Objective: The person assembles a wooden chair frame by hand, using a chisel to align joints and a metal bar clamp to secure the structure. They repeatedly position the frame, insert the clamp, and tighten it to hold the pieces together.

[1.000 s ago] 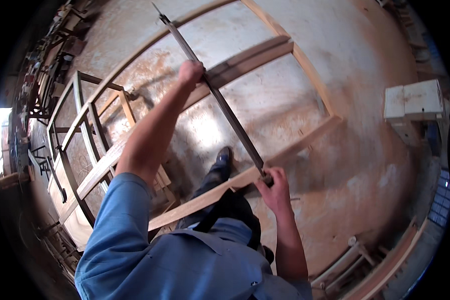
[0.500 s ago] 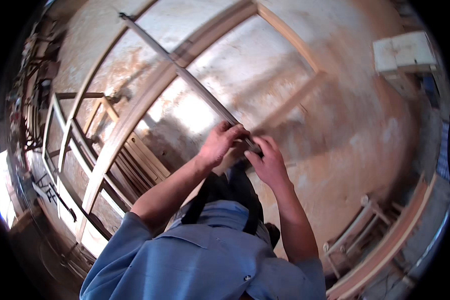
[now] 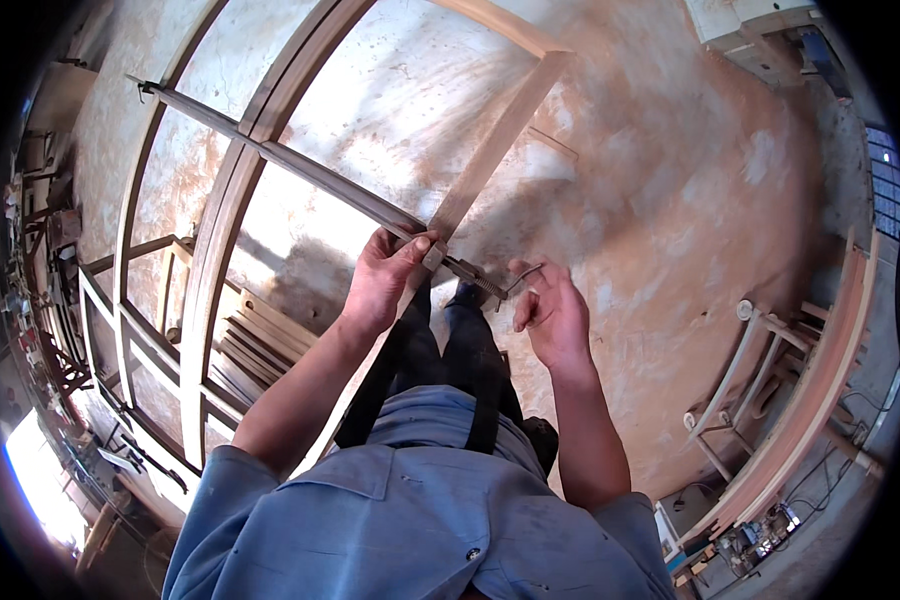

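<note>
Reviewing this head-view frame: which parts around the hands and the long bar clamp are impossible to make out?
- Clamp jaw at the near end of the bar clamp: covered by the left hand.
- Right hand grip on the crank handle: fingers curl near it, contact unclear.
- Far end of the clamp: too small near the rim.
- Wooden frame: its lower part is hidden behind the person's arm and body.
</note>
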The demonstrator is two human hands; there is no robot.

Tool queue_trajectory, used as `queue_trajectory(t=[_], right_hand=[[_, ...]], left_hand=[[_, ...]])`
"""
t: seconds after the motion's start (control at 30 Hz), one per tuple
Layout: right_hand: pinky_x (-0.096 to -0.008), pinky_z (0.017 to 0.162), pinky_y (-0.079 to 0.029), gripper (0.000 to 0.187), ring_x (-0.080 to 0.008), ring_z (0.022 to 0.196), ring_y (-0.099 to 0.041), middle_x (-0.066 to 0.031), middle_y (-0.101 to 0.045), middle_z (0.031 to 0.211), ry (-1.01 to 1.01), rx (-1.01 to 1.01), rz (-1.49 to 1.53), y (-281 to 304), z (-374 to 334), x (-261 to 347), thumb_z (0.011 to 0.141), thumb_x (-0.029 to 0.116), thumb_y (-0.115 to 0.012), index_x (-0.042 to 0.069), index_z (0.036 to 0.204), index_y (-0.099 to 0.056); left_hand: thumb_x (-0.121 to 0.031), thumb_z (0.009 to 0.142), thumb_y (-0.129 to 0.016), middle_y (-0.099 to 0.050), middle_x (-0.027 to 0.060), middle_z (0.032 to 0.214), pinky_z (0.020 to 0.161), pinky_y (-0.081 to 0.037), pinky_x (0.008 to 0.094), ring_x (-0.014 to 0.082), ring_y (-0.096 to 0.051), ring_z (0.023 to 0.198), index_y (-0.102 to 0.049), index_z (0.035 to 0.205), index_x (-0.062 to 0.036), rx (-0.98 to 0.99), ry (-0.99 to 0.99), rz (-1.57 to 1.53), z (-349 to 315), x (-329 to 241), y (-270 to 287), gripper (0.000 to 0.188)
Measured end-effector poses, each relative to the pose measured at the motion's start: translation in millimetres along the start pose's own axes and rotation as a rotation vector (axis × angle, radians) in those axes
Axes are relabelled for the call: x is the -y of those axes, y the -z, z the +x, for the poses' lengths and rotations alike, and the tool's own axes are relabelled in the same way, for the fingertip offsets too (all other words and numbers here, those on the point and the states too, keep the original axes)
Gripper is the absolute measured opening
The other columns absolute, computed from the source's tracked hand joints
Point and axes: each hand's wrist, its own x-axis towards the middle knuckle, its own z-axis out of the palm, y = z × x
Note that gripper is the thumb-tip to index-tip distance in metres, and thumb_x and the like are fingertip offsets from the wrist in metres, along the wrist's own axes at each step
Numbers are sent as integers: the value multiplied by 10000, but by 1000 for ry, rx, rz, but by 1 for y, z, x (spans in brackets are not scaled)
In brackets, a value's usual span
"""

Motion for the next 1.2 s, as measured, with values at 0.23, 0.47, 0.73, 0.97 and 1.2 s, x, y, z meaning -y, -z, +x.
queue_trajectory(t=[0.23, 0.47, 0.73, 0.97, 1.2], right_hand=[[-351, 659, -513, 324, -268, 771, -633, -179, -652, 993, 44, 167, -1014, 5, -17, -47, 944, 221, -474, 32, 1199, -540], [-255, 567, -483, 358, -158, 670, -631, -164, -613, 1158, -51, 79, -397, 12, 7, -2, 975, 103, -337, 5, 1295, -464], [-256, 523, -495, 336, -127, 580, -596, -67, -640, 849, -217, 203, -488, 5, -28, -35, 972, 171, -444, 49, 1280, -505], [-250, 529, -492, 341, -146, 574, -582, -159, -605, 1194, 160, 247, -112, 19, -10, -8, 996, 169, -372, 5, 1261, -511], [-260, 477, -492, 333, -133, 538, -590, -56, -635, 872, -377, -6, -169, 10, -18, -43, 968, 200, -472, 54, 1266, -492]], left_hand=[[-147, 860, -678, -653, 115, 1058, 868, -426, 278, 144, -573, 948, -505, 1076, -34, -47, 29, 45, -6, -5, -3, 299], [-243, 851, -698, -668, 28, 1014, 653, -372, 188, 26, -462, 699, -544, 1054, -92, -20, -13, 56, -8, -2, -2, 297], [-251, 844, -704, -634, -16, 894, 632, -344, 181, 27, -431, 679, -578, 1069, -66, -52, -1, 53, -11, -2, -9, 318], [-207, 844, -696, -573, -6, 864, 701, -354, 234, 80, -438, 750, -584, 1059, -49, -61, 12, 50, -12, 0, -5, 289], [-248, 842, -706, -647, -20, 923, 667, -363, 197, 25, -462, 715, -597, 1065, -69, -75, 27, 26, -12, -1, -14, 307]])
